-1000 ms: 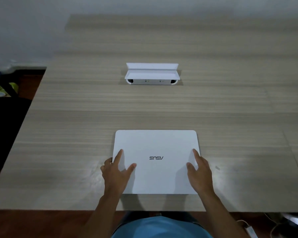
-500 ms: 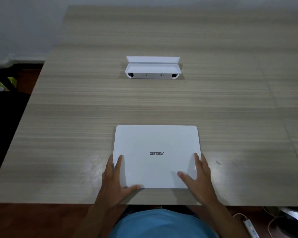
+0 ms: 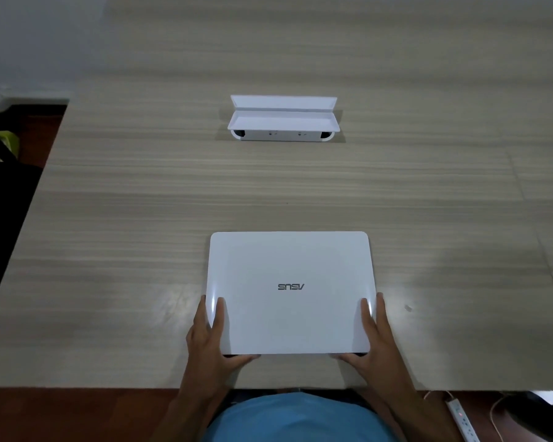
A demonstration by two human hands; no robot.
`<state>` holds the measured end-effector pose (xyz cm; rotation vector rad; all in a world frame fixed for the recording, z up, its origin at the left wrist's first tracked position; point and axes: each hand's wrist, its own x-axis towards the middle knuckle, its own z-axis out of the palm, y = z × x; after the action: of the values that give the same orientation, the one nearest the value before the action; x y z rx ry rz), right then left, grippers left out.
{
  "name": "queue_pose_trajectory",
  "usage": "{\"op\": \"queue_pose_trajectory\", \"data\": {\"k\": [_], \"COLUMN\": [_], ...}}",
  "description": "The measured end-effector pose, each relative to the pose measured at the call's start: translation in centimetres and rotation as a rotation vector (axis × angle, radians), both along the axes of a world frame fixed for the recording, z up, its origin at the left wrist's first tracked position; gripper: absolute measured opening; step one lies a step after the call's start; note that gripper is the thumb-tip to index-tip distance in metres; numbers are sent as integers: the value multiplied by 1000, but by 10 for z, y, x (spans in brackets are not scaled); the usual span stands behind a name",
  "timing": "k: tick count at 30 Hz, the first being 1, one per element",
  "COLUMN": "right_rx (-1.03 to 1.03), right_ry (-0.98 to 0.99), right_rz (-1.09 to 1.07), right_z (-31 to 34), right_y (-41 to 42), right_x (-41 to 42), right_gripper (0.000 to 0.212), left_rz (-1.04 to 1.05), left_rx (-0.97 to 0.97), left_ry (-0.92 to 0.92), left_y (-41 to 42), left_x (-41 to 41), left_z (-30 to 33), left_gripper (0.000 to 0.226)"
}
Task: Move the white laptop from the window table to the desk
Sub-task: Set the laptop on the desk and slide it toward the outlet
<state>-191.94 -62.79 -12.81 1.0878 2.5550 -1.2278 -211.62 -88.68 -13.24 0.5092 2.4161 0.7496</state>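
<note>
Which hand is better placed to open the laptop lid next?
Neither clearly: the left hand and right hand grip the closed laptop symmetrically at its near corners, thumbs along the front edge. Either thumb could lift it.

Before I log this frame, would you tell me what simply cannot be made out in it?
All in the head view:
- Underside and front edge of the white laptop: hidden by its closed lid.
- Whether it is lifted off the table: unclear from above.
- Fingertips of the left hand and right hand: some curl under the laptop's edges.
- Markings on the white box: too small.
- Power strip: cut off by the bottom edge.
</note>
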Motion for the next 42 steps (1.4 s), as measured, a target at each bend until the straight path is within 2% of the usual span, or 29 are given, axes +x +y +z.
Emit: {"op": "queue_pose_trajectory", "data": {"k": [6, 19, 32, 36, 40, 42], "right_rx": [62, 146, 210, 185, 60, 76], "right_ry": [1, 40, 86, 48, 22, 45], "right_rz": [19, 18, -19, -11, -69, -68], "right_z": [-3, -7, -13, -14, -1, 16], "right_y": [31, 123, 127, 126, 121, 112], "right_x": [-36, -168, -164, -166, -167, -165], "right_gripper": [125, 123, 121, 123, 124, 116], "left_rz": [-23, -30, -6, -34, -56, -29], "left_rx": [-18, 18, 24, -15, -55, -58], "left_ry": [9, 59, 115, 120, 131, 190], "left_y": [27, 128, 131, 130, 130, 128], "left_x": [-37, -174, -162, -164, -158, -146], "left_z": [0, -1, -6, -5, 3, 9], "left_gripper": [131, 133, 130, 132, 134, 130]}}
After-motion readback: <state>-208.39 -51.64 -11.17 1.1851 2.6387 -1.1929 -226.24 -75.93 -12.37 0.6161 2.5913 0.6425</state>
